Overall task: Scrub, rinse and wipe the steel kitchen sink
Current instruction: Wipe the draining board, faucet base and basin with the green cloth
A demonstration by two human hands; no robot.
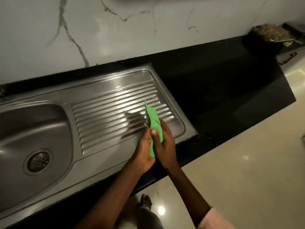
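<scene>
The steel sink (105, 83) is set in a black countertop, its basin with a round drain (38, 161) at the left and a ribbed drainboard (115, 111) at the right. A green cloth (152, 118) stands upright above the drainboard's front right part, held between both hands. My left hand (143, 149) cups the cloth's lower part from the left. My right hand (163, 142) grips it from the right, thumb pressed on its front. The cloth's lower end is hidden between the palms.
The black countertop (222, 90) runs on to the right of the sink. A dark bowl with scraps (270, 36) sits at the far right corner. A marble wall (115, 30) rises behind. My bare foot (146, 201) stands on the glossy beige floor (247, 162).
</scene>
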